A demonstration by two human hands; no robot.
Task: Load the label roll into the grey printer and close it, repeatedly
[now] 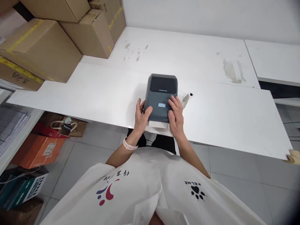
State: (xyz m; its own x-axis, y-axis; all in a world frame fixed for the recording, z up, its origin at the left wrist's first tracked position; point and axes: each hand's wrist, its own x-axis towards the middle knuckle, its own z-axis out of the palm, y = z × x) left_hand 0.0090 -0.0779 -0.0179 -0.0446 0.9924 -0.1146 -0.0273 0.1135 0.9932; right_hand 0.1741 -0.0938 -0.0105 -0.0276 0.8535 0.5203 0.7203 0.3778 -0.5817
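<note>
A dark grey label printer (157, 99) stands near the front edge of the white table, with a dark window panel on top and a pale button. A white paper strip (158, 124) sticks out of its near side. My left hand (142, 115) grips the printer's left side, thumb on the near left corner and fingers along the flank. On the opposite side, my right hand (176, 115) holds the near right corner, its fingers lying over the top edge. Just right of the printer lies a small white paper roll (187, 97), partly behind my right hand.
Several cardboard boxes (44, 47) are stacked on the table's (105, 93) left end. Below left, an orange box (38, 151) and a green box (24, 190) sit by a shelf. The table's right corner has a tan corner guard (292, 157). A wall runs behind.
</note>
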